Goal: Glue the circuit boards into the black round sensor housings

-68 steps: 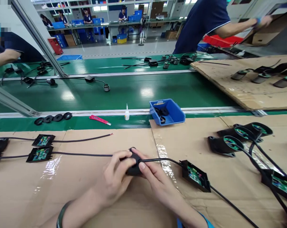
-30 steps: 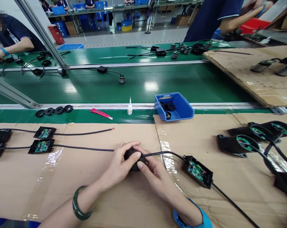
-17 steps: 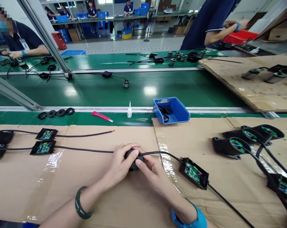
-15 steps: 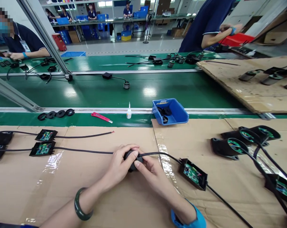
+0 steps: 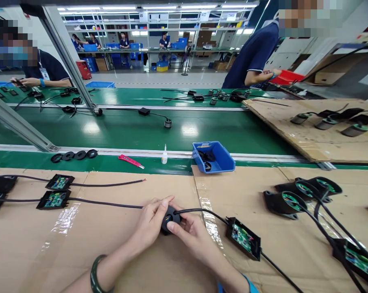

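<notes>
Both hands grip a round black housing above the cardboard, its open top showing coloured wires inside. My left hand is wrapped round its left side. On the right side, my right hand holds it with the thumb over the rim and fingers behind. A black cable runs from the housing to an open black box with a green circuit board. Left of my hands lie two more boxed circuit boards, an upper one and a lower one, with cables attached.
A blue bin with black rings, a white dropper bottle, a red utility knife and several black rings line the far edge. Several black housings with cables lie right. Co-workers stand beyond the green conveyor.
The view has tilted up, showing more of the room. My right thumb and left fingers have shifted on the housing, and more of its open top with wires shows.
</notes>
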The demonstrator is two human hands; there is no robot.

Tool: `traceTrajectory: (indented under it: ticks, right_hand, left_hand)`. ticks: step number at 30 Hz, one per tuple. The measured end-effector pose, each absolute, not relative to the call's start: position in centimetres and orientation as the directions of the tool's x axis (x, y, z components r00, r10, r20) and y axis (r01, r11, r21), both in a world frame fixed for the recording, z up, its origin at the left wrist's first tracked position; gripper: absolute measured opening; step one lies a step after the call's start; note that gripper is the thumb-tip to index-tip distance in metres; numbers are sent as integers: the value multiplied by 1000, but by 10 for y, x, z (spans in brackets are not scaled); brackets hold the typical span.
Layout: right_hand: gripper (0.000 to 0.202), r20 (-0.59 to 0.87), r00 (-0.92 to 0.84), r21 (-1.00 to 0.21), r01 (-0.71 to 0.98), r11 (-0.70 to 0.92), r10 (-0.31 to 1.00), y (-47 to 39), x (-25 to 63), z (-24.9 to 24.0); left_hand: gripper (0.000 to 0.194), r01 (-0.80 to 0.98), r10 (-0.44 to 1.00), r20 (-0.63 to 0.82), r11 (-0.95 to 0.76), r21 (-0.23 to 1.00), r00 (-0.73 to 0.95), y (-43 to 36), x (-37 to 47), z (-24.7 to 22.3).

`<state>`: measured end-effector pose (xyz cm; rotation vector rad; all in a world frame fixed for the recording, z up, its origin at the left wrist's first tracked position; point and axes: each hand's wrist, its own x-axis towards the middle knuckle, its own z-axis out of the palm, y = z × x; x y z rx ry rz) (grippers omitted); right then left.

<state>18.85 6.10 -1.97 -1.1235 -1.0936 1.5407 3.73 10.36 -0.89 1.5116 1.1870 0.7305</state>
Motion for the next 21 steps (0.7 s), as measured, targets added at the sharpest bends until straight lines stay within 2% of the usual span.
traceTrajectory:
  ticks: [4, 9, 13, 16, 21]
  right_hand:
    - [53, -181, -189, -966, -149, -211, 965, 62, 190, -17]
    - [53, -200, -152, -961, -161, -224, 968, 62, 192, -21]
    - [53, -200, -143, -958, -181, -224, 969, 61, 191, -29]
    - [57, -192, -130, -956, -197, -215, 973, 60, 187, -31]
    - [55, -187, -101, -972, -123, -199, 977, 65, 182, -21]
  left_hand:
    - [62, 279, 925, -252, 172, 945, 283, 106, 36, -2]
    - [61, 185, 907, -288, 240, 953, 307, 108, 35, 4]
    - [56, 154, 909, -253, 213, 965, 330, 108, 32, 2]
    - [62, 184, 903, -217, 157, 970, 372, 108, 28, -4]
    - [64, 201, 902, -195, 124, 972, 384, 115, 19, -23]
